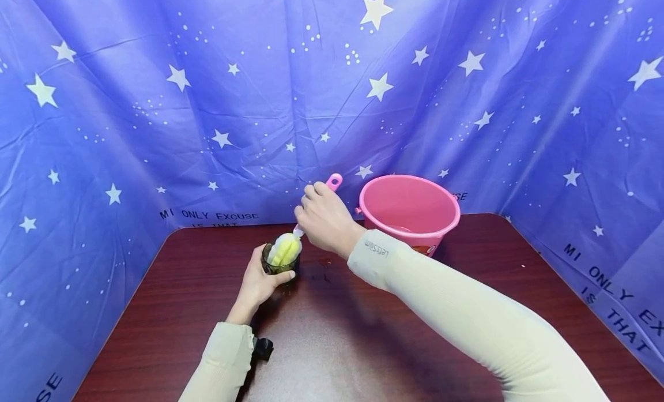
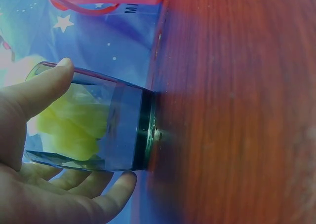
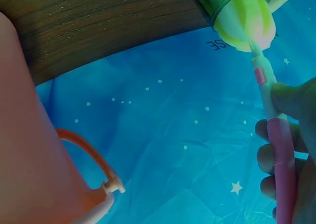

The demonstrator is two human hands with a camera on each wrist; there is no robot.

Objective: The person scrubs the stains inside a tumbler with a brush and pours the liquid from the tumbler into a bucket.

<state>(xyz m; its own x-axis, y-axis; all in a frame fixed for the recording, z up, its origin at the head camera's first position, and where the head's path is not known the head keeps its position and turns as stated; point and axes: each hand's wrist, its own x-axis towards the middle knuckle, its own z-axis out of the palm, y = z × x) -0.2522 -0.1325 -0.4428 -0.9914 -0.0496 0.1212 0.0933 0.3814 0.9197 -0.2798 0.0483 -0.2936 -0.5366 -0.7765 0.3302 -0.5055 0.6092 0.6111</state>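
My left hand [image 1: 261, 280] grips a dark, see-through glass cup [image 2: 126, 125], thumb on one side and fingers on the other. The cup's base is close over the table in the left wrist view. In my right hand [image 1: 327, 217] is a sponge cup brush, its pink and white handle [image 3: 281, 150] held between thumb and curled fingers. The yellow and white sponge head [image 1: 286, 250] sits partly inside the cup's mouth, and its yellow part shows through the cup wall in the left wrist view.
A pink bucket [image 1: 410, 206] with a handle stands at the back right, just beyond my right forearm. The dark red wooden table [image 1: 332, 344] has small wet spots near the cup. A blue star-patterned curtain [image 1: 290, 90] hangs behind and along both sides.
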